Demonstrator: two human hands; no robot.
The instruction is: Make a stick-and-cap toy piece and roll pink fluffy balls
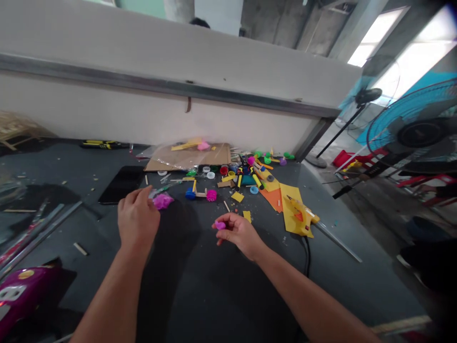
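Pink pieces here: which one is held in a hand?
The small pink piece in the right hand; the pink tuft and spiky ball lie on the table.

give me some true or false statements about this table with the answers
1. The right hand pinches a small pink piece. True.
2. The left hand grips the cardboard. False: the cardboard lies farther off, and the hand is next to a pink tuft.
3. A blue fan stands off to the right of the hands. True.
4. The yellow sheets lie left of both hands. False: the yellow sheets lie to the right of both hands.
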